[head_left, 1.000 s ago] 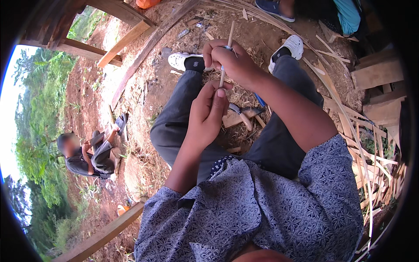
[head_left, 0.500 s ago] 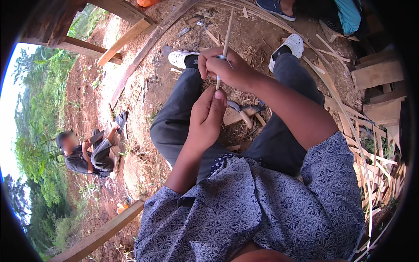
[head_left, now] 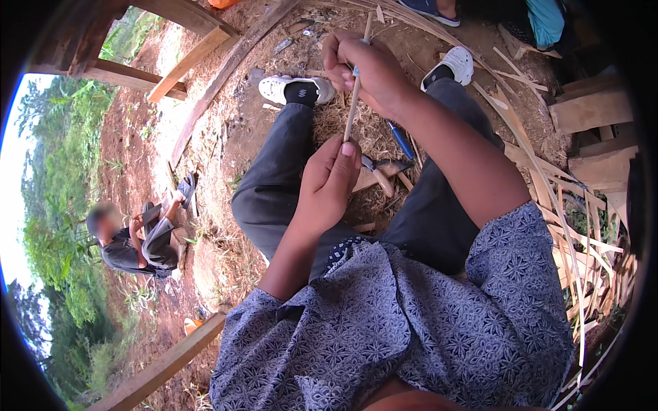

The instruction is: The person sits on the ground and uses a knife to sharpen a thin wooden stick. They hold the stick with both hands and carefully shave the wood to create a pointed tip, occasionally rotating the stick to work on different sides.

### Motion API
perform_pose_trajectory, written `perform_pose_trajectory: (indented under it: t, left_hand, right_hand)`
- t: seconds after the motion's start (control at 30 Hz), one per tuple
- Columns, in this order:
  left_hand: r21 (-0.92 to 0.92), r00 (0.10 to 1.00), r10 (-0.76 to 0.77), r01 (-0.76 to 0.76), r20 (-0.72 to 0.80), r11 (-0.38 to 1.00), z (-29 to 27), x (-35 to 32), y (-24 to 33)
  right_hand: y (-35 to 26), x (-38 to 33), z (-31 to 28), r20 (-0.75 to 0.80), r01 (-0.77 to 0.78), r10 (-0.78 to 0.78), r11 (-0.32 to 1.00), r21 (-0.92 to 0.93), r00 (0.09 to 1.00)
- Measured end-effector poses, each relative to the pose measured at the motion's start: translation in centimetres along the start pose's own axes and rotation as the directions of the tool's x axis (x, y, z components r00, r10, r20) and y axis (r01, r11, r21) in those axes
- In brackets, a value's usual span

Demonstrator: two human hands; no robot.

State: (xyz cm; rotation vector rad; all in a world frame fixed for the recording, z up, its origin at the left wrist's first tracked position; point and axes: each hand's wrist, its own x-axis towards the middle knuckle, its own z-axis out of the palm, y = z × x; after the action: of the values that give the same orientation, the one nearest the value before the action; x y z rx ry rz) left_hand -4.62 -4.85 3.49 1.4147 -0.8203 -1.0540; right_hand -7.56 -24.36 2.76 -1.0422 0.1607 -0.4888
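A thin, pale wooden stick points away from me between my two hands. My left hand is closed round its near end, with the thumb lying along it. Farther up, my right hand is curled round the stick's far part. A small light-blue piece shows against the stick at the right fingers; its kind is hidden by them. On the ground between my legs lie a wooden-handled tool with a grey head and a slim blue tool, both apart from my hands.
Wood shavings cover the dirt around my white shoes. Long split strips and wooden blocks lie on the right. A person sits at the left, beyond a wooden beam. Another person's shoe is at the far edge.
My right hand has moved away from my left, up along the stick, baring more of it between them. The blue tool on the ground has come into view.
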Motion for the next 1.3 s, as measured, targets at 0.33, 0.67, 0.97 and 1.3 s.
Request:
perform_pose_trajectory:
  t: [0.33,0.67,0.97,1.3]
  left_hand:
    - [0.435,0.901,0.401,-0.299,-0.163,0.849,0.2,2.5,-1.3]
    - [-0.007,0.992,0.052,-0.054,-0.118,0.999,0.8,0.9,1.2]
    - [-0.040,0.997,0.050,-0.053,-0.059,0.998,0.6,0.6,1.4]
    - [-0.021,0.996,0.021,-0.022,-0.084,1.000,0.1,0.8,1.0]
  right_hand:
    - [1.1,-0.5,0.7,0.036,0.016,-0.005,0.949,-0.316,0.999]
    - [-1.1,0.7,-0.5,0.031,0.067,-0.062,0.974,-0.215,0.998]
    - [-1.8,1.1,-1.5,-0.039,0.118,-0.128,0.974,-0.194,0.991]
    - [-0.5,0.6,-0.3,-0.038,0.076,-0.080,0.993,-0.093,0.996]
